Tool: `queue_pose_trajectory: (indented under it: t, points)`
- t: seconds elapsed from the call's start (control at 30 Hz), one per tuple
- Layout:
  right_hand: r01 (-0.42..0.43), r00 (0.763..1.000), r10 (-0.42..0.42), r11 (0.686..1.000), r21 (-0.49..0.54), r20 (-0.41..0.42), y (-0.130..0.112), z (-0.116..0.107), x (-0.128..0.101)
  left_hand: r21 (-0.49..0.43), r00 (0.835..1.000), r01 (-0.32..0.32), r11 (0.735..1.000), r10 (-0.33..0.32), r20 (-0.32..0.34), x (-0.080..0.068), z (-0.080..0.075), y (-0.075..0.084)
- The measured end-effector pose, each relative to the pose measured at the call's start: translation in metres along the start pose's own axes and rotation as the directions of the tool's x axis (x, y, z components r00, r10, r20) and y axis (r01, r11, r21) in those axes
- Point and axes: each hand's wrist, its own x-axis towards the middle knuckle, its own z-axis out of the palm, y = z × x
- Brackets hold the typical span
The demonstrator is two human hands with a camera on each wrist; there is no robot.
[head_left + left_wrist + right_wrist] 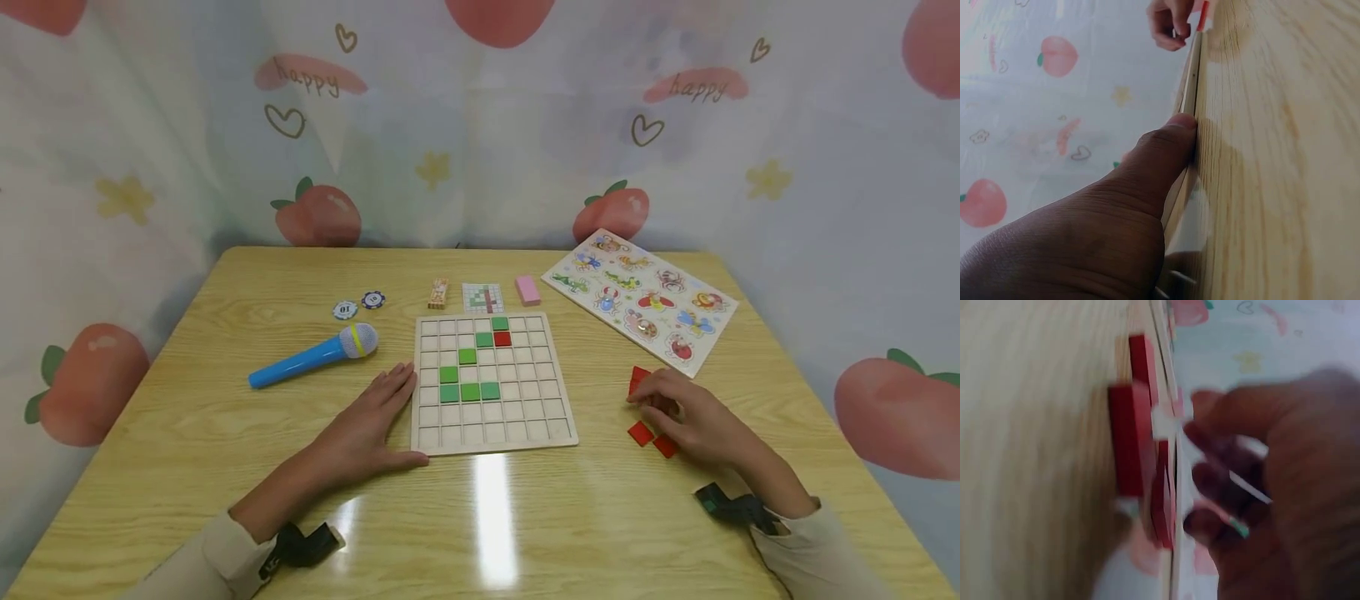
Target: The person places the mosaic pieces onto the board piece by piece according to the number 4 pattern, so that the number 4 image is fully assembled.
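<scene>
Resting flat with fingers straight, the left hand [367,429] presses against the grid board [492,382] edge; the right hand [686,417] curls over red tiles [640,433], grip unclear.

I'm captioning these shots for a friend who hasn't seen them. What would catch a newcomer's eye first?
The wooden grid board at the table's centre stands out, with green tiles and one red tile set in its squares. The left hand rests flat against its left edge, while the right hand reaches into loose red tiles to the board's right. A blue toy microphone lies left.
</scene>
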Motion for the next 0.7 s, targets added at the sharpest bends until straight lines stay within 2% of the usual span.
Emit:
queue_pose_trajectory:
  t: [0.17,0.37,0.53,0.7]
  points:
    - [-0.011,0.994,0.007,1.0,0.029,0.11,-0.001,-0.006,-0.006,0.0,1.0,-0.008,1.0,0.008,-0.001,0.0,0.0,-0.002]
    - [-0.038,0.982,0.029,0.998,0.043,0.184,0.0,-0.011,-0.01,-0.004,1.0,-0.005,1.0,0.005,0.001,-0.001,0.0,-0.002]
    - [-0.012,0.979,0.006,1.0,0.029,0.206,-0.005,-0.011,-0.009,-0.006,1.0,-0.005,1.0,0.005,0.003,-0.001,0.0,-0.002]
    - [0.003,0.981,0.001,1.0,-0.022,0.193,-0.013,-0.006,-0.004,-0.006,1.0,-0.006,1.0,0.006,0.003,-0.001,-0.001,-0.001]
